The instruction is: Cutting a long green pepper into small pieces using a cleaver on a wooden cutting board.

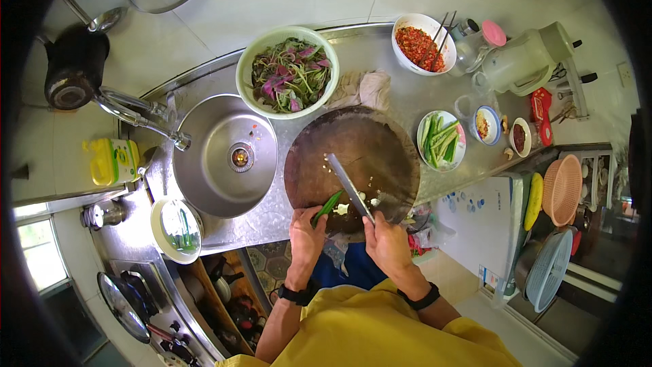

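Observation:
My left hand (307, 233) pinches a long green vegetable pod (327, 209), which looks like okra, at the near left of a round wooden chopping board (356, 135). In my right hand (385, 245) is the handle of a kitchen knife (349, 187), seen nearly edge-on. Its blade slants away over the board, just right of the pod; whether it touches the pod I cannot tell. Small pale scraps (341, 209) lie about the blade. Beyond the board's right edge, a plate (462, 150) holds cut green pieces (439, 137).
A steel sink (214, 199) adjoins the board's left. Behind stand a colander (242, 74) of leafy greens, a cloth (374, 89) and a bowl (415, 69) of chopped red peppers with chopsticks. A bowl (157, 232) with green pods sits near the counter's front left. Small bowls (495, 137) stand right.

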Demonstrator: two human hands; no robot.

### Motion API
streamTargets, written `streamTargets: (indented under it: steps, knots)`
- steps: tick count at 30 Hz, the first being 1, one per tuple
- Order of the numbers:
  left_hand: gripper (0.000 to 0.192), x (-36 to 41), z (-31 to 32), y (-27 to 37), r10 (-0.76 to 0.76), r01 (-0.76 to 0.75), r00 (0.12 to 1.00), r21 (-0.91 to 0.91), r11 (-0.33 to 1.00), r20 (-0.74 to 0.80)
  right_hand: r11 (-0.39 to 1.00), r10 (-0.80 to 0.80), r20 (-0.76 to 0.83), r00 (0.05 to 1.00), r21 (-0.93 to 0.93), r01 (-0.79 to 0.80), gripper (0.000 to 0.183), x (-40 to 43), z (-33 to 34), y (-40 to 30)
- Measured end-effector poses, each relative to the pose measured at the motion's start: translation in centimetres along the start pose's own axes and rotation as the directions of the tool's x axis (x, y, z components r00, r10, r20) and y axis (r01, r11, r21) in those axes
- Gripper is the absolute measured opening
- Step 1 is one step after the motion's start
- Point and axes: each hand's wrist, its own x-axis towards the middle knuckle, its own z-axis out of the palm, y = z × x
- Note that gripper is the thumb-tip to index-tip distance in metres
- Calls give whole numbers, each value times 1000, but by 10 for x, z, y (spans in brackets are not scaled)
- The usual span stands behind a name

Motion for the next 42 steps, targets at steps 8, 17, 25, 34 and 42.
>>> streamTargets:
  steps: [8,17,25,34,42]
  knots:
    - [23,1,-3,-10,-25,25,998,11,1000,-53,990,-100,145,984,-82,112,22,12,30,-5]
    - [19,-3,-9,-5,14,-6,990,52,999,-142,995,-28,138,990,-88,40,28,-27,17,29]
    - [13,4,4,2,-65,62,997,-80,995,-33,990,142,-38,989,4,-142,23,-43,-15,51]
    - [14,7,26,-12,-254,272,962,-345,898,97,997,75,74,994,-10,-74,23,-33,0,0]
    - [19,8,28,-16,-268,283,959,-423,861,96,999,43,110,993,23,-45,25,-32,15,-17]
